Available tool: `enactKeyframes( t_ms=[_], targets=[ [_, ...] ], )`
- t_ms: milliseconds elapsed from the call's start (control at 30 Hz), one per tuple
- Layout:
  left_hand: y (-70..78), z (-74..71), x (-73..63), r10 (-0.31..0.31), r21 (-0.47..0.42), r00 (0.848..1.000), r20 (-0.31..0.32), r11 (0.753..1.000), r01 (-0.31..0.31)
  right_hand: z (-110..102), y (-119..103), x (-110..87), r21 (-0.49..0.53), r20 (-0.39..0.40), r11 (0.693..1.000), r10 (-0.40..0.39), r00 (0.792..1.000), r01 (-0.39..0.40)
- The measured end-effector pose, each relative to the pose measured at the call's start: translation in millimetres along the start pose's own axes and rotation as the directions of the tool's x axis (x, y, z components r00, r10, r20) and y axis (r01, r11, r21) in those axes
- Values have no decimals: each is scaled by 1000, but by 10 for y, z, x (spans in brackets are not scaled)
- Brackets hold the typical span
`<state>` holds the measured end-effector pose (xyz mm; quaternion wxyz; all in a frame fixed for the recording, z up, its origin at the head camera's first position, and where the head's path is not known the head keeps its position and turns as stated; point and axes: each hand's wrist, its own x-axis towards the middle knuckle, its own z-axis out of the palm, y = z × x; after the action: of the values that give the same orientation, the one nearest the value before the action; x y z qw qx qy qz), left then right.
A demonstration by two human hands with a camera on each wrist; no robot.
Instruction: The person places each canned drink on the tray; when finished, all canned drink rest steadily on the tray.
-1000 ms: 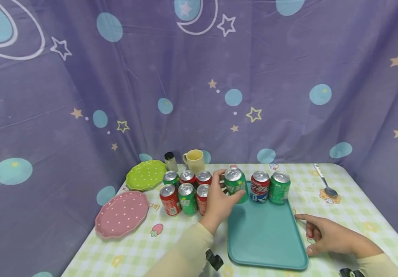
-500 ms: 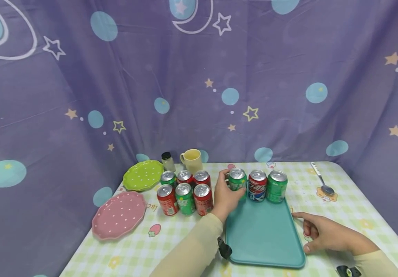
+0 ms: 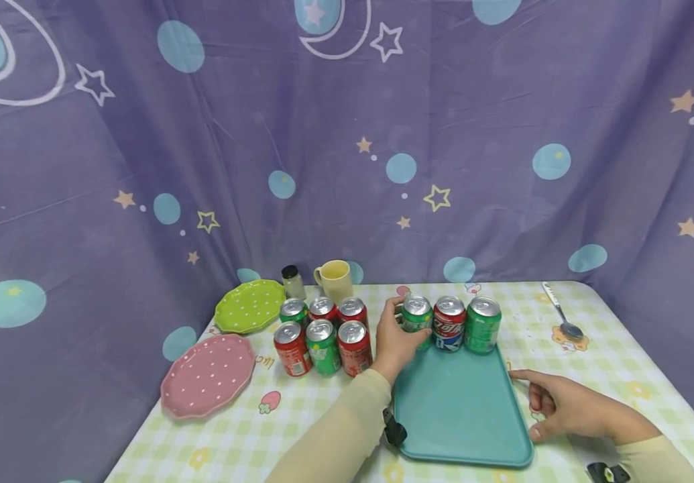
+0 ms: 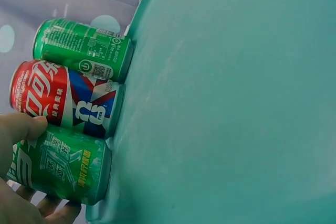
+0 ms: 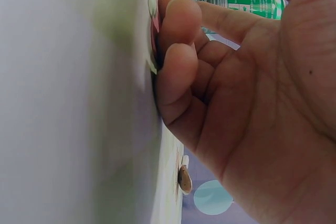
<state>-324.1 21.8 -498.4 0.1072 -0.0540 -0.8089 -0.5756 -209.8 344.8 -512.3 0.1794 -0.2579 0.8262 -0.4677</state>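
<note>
My left hand (image 3: 399, 345) holds a green soda can (image 4: 68, 163), thumb on one side and fingers round the other. This can stands upright at the far left corner of the teal tray (image 3: 461, 409). Beside it in a row along the tray's far end are a red-and-blue cola can (image 3: 448, 324) and another green soda can (image 3: 483, 325). At the tray's right edge, my right hand (image 3: 570, 406) rests on the tablecloth with its index fingertip and thumb at the rim. In the right wrist view its other fingers bend loosely and hold nothing.
Left of the tray, several red and green cans (image 3: 324, 347) stand in two rows. Behind them are a yellow mug (image 3: 336, 282) and a black-lidded jar (image 3: 293, 283). A green plate (image 3: 249, 307) and pink plate (image 3: 208, 377) lie far left; a spoon (image 3: 564, 315) lies right.
My left hand has brought the green can right and down onto the tray, up close to the cola can. The right hand keeps its place at the tray's edge.
</note>
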Motion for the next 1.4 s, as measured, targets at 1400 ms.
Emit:
enactKeyframes(
  t_ms=[1400],
  targets=[
    [667, -1322, -424, 410, 20, 909, -73, 912, -410, -6, -18, -12, 7, 8, 1000, -24, 1000, 24]
  ],
)
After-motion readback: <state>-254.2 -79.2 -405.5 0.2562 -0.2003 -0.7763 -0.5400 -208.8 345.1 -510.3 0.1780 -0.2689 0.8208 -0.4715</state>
